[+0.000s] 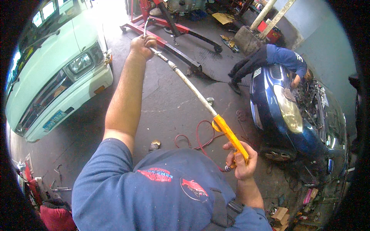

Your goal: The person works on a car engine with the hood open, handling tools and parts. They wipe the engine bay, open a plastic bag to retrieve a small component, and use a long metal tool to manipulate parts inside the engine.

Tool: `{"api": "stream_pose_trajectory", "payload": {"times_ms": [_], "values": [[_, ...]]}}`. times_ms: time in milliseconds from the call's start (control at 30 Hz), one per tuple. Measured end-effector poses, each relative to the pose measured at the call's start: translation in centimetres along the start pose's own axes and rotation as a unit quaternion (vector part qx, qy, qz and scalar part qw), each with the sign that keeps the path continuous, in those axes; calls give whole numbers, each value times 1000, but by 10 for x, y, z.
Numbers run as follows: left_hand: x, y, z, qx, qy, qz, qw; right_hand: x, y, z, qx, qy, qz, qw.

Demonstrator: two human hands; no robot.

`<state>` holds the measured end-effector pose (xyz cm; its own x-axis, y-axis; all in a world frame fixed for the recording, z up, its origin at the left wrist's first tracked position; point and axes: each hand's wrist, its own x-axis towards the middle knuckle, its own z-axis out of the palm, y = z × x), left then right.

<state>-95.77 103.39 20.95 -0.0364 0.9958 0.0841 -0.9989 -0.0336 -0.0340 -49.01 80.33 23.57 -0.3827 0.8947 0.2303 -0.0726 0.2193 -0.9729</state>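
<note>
I hold a long spray wand across my front, with a pale tube (192, 89), a yellow handle (231, 136) and a thin bent metal tip (147, 25). My left hand (143, 47), arm stretched forward, is closed round the tube just below the bent tip. Closer to my body, my right hand (243, 159) grips the lower end of the yellow handle. A metal fitting (228, 168) sticks out beneath that hand, beside a thin red hose (202, 148) that loops over the floor.
A pale green vehicle (58, 77) stands on the left. On the right, a person (283, 59) leans into the open engine bay of a dark blue car (285, 111). A red engine hoist (173, 38) spans the far floor. Boxes (280, 215) lie at lower right.
</note>
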Motion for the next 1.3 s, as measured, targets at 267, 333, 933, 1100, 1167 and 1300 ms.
{"api": "stream_pose_trajectory", "payload": {"times_ms": [267,333,933,1100,1167,1300], "values": [[-10,-21,13,110,115,137,978,-6,-4,3,-31,2,20,999],[-14,-24,16,107,108,129,980,-8,-3,5,-36,-14,10,999],[-38,-11,28,94,99,102,985,-17,-4,20,-15,14,9,1000],[-46,-15,34,86,91,90,988,-19,-3,18,17,19,47,999],[-48,-17,33,69,76,71,992,-20,1,17,10,15,69,997],[-50,-19,26,72,108,53,990,-25,9,16,-17,0,82,996]]}}
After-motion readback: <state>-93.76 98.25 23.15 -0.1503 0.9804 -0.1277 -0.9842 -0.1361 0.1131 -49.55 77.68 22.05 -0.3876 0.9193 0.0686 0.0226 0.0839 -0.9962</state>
